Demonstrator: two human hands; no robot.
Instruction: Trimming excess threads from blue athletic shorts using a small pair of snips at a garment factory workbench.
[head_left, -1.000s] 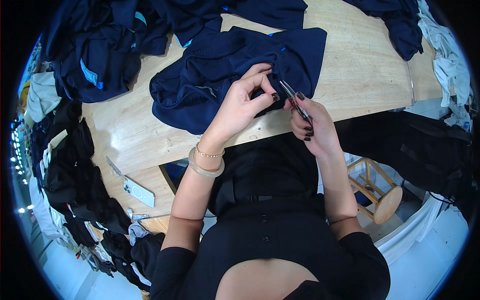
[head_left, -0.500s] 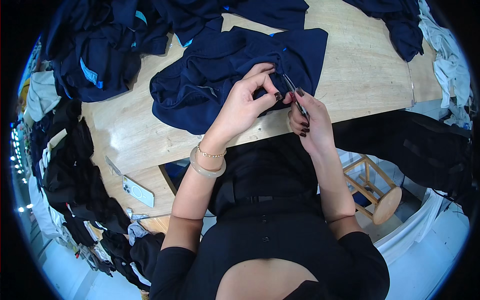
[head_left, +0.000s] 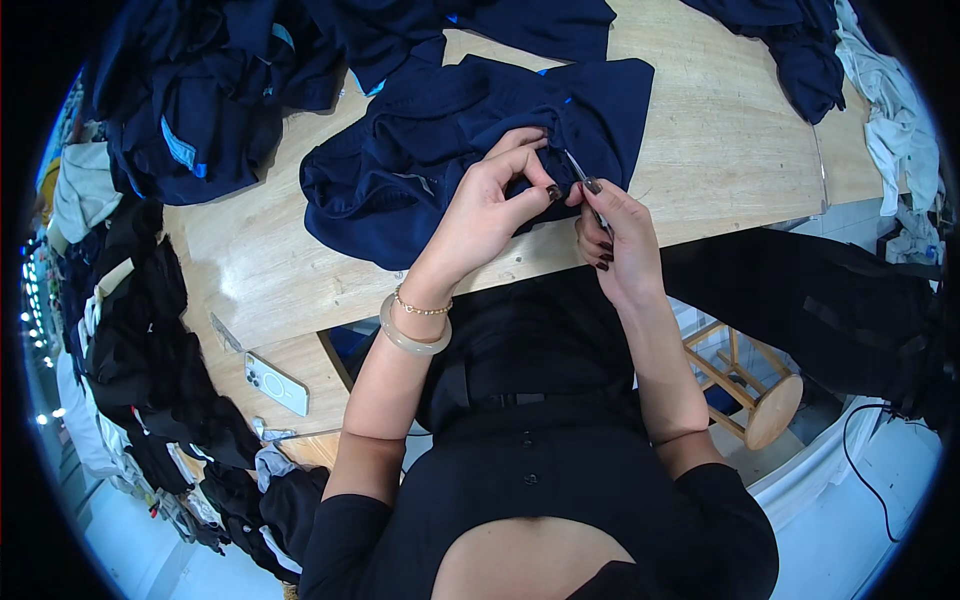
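Note:
A dark navy garment (head_left: 420, 130) lies bunched on the wooden table in front of me. My left hand (head_left: 492, 200) is at its near edge, thumb and forefinger pinched together on the navy cloth; the exact bit between the fingertips is hidden. Close by on the right, my right hand (head_left: 622, 235) is closed around small metal thread snips (head_left: 578, 166). Their narrow tip points up and left, over the cloth just beside my left fingers. Most of the snips' handle is covered by my right fingers.
More navy garments (head_left: 190, 110) are heaped at the far left, others (head_left: 805, 70) at the far right beside pale cloth (head_left: 890, 110). A phone (head_left: 277, 383) lies on a lower wooden surface at left. Below the table's right side stands a wooden stool (head_left: 773, 410), near black fabric (head_left: 840, 290).
My right hand has shifted slightly left, and the snips' blades look closer together. My left hand and the garment hardly differ. The black fabric at right has moved, and a black cable now shows below it.

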